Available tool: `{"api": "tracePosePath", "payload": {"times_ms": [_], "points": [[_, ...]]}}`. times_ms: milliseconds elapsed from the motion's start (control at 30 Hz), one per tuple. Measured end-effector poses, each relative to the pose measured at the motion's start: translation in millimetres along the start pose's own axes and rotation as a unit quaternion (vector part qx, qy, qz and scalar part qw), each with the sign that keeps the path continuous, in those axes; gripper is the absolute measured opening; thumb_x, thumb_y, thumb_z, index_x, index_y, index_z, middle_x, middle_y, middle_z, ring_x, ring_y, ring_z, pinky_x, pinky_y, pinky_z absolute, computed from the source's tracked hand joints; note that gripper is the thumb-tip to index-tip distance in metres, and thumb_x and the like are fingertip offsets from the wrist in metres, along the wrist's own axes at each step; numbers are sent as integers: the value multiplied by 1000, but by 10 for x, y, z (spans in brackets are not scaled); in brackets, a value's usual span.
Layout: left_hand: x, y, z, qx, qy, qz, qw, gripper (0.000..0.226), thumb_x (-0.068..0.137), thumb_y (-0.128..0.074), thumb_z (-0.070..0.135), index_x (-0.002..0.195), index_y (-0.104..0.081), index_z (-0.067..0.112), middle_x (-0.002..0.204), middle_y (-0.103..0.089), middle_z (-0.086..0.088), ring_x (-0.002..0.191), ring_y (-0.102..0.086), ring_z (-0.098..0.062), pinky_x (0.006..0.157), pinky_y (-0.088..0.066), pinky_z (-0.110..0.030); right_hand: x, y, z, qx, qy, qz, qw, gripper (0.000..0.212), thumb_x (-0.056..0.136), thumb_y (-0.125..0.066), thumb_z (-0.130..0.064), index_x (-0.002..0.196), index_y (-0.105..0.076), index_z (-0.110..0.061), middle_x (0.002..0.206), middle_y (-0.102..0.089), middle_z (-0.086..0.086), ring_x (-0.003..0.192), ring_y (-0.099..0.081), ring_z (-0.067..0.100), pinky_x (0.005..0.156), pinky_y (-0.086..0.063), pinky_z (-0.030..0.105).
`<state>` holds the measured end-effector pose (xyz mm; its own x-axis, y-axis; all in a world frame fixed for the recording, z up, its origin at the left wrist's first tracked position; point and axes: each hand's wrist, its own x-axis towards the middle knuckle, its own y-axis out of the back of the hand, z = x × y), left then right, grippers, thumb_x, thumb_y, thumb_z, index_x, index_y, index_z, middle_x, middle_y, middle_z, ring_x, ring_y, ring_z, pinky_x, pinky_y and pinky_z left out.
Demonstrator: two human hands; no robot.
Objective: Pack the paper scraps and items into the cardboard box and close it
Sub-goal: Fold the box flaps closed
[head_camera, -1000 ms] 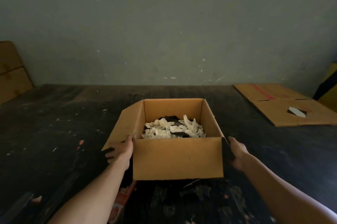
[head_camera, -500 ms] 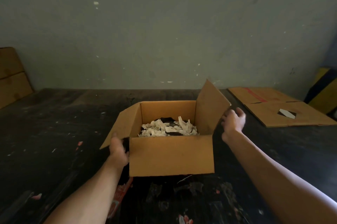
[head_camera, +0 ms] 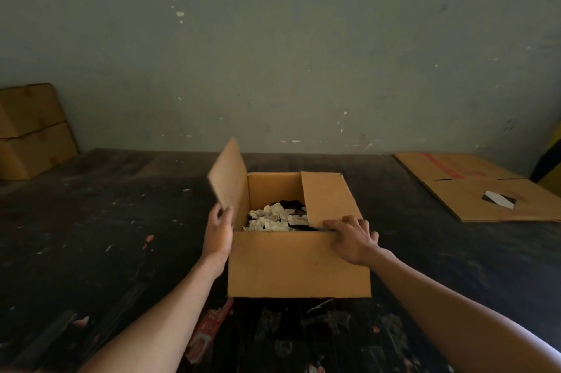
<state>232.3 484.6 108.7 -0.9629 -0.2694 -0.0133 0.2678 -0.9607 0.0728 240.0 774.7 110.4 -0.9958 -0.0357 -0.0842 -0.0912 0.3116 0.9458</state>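
Cardboard box (head_camera: pixel 299 263) sits mid-table on the dark, scuffed tabletop (head_camera: pixel 106 236), just ahead of both forearms in the head view. Inside, white paper scraps (head_camera: pixel 267 219) are heaped with some dark items (head_camera: pixel 293 205) among them. Right flap (head_camera: pixel 329 198) is folded down flat over the right part of the opening, and the right hand (head_camera: pixel 353 239) lies on its near corner with fingers straight and spread, pressing, curled around nothing. Left flap (head_camera: pixel 229 179) stands raised, tilted a little inward; the left hand (head_camera: pixel 219 231) is up against its lower edge, fingers only loosely bent, and whether they pinch it I cannot tell. Near flap hangs down the front. Off right, a flattened carton (head_camera: pixel 485 187) lies on the table; far left, stacked boxes (head_camera: pixel 32 129) against the wall (head_camera: pixel 288 53).
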Motion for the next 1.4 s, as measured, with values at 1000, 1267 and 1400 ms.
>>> {"api": "tracePosePath", "payload": {"times_ms": [1000, 1267, 1400], "points": [[178, 188, -213, 475, -132, -191, 849, 50, 103, -31, 53, 144, -49, 31, 157, -36, 11, 146, -24, -17, 117, -21, -40, -168, -180, 842, -307, 124, 87, 940, 108, 93, -60, -25, 146, 34, -36, 164, 18, -3, 136, -24, 25, 107, -32, 40], [145, 255, -99, 360, -74, -230, 901, 55, 102, -34, 54, 147, -46, 24, 157, -37, 7, 144, -30, -12, 114, -22, -34, -202, -68, 1139, -239, 159, 58, 956, 70, 102, -33, -46, 145, 22, -47, 164, 9, -16, 129, -31, 16, 103, -34, 31], [201, 356, 36, 226, 44, -247, 941, 79, 95, -6, 68, 144, -50, 25, 156, -35, 3, 145, -27, -19, 116, -16, -44, -202, -30, 1175, -138, 169, 66, 974, 73, 93, -51, -44, 152, -7, -46, 157, -23, -16, 110, -44, 13, 91, -41, 35]]}}
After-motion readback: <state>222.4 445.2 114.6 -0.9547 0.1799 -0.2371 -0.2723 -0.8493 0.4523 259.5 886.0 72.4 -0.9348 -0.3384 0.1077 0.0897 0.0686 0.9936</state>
